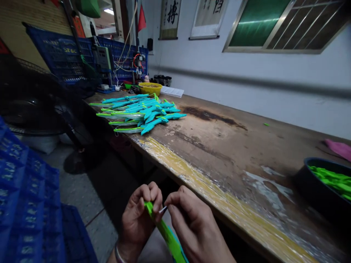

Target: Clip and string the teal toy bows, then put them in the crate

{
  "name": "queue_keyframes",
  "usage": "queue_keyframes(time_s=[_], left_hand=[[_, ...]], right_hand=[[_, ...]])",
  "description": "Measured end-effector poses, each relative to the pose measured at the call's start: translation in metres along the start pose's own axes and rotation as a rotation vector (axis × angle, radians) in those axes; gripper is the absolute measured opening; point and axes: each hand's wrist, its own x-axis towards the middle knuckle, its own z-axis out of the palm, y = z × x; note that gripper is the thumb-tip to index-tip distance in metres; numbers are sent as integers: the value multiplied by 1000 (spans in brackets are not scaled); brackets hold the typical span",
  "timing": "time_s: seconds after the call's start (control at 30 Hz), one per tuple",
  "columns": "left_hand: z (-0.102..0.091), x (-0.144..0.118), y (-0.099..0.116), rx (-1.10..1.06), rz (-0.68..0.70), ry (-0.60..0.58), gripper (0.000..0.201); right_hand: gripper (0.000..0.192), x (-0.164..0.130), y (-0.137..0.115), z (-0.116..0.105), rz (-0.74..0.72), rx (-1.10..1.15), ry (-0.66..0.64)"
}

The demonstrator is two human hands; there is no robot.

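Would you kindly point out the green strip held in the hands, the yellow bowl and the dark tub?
Green strip (pixel 169 235): head view, middle of its visible length.
Yellow bowl (pixel 150 90): head view, front wall.
Dark tub (pixel 307 193): head view, outer wall.

The table (pixel 246 146) holds turquoise pieces (pixel 153 110), yellow bowl (pixel 150 90), dark tub (pixel 309 191), perhaps cloth (pixel 338 148).

Tabletop (pixel 230 142) matt, scuffed wood; edge tape (pixel 197 179) glossy, wrinkled plastic; held green piece (pixel 170 235) smooth plastic.
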Motion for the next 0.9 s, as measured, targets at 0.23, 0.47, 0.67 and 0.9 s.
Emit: queue_keyframes(time_s=[0.23, 0.47, 0.67, 0.9], left_hand=[[-6, -6, 4, -59, 27, -43, 16], [-6, -7, 4, -8, 37, 38, 19], [-6, -7, 4, -48, 18, 26, 18], [-7, -7, 4, -44, 5, 18, 18]], right_hand=[[20, 3, -5, 16, -44, -19, -53], [19, 4, -7, 24, -69, 23, -13], [19, 4, -7, 27, -102, 1, 24], [19, 2, -5, 29, -133, -93, 47]])
